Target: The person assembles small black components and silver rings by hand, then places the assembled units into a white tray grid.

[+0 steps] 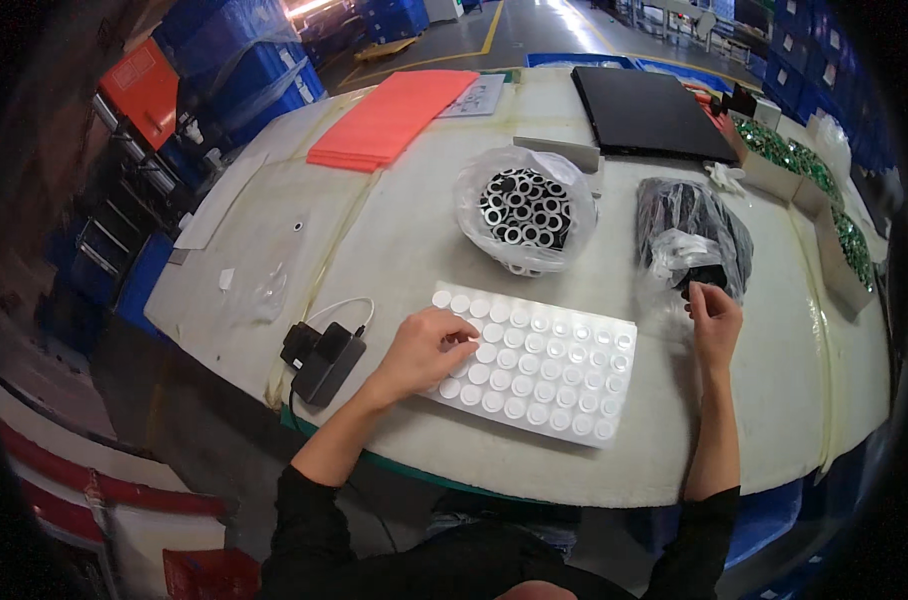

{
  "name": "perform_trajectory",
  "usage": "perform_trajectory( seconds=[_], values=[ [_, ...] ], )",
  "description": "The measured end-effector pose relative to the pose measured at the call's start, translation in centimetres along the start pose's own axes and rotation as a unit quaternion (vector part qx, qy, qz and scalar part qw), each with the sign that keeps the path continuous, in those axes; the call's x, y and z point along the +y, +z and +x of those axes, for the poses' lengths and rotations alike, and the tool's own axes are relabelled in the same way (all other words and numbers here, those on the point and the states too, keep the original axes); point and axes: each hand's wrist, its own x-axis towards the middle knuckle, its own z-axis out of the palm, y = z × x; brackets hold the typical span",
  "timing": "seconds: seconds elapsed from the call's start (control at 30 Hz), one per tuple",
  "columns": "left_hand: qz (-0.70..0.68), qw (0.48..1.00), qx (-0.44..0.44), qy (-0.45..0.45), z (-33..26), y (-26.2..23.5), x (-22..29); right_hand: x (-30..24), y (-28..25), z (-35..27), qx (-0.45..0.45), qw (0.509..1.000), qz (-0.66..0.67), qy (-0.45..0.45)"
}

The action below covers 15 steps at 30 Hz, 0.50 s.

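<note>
A white tray [611, 395] carries rows of round white pieces [515, 407] and lies in front of me, slightly tilted. Over its left part rests my left hand [424, 350], thumb and fingers pinched together close to the round pieces; what is between the fingertips is too small to make out. At the opening of a clear plastic bag with black contents [689, 225], my right hand [715, 318] has its fingers pinched together. Something small and dark may be at those fingertips, but I cannot make it out. Behind the tray stands a plastic-lined container [467, 222] full of black-and-white rings [524, 205].
A black power adapter [329, 362] with a white cable sits left of the tray. Farther back lie orange-red sheets [389, 118] and a flat black panel [654, 115]. Open boxes of green parts [852, 245] line the right edge. A loose ring [298, 227] lies at left.
</note>
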Motion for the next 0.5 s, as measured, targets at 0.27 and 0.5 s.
perform_trajectory(
  seconds=[0.27,0.5],
  values=[
    [0.043,0.992,-0.097,0.067,-1.3,0.3,0.4,-3.4,1.3,-3.2,-0.059,0.996,0.060,-0.013],
    [0.136,0.986,-0.076,0.062,-2.3,1.1,1.1,-6.1,3.8,-5.8,-0.225,0.943,0.217,0.117]
  ],
)
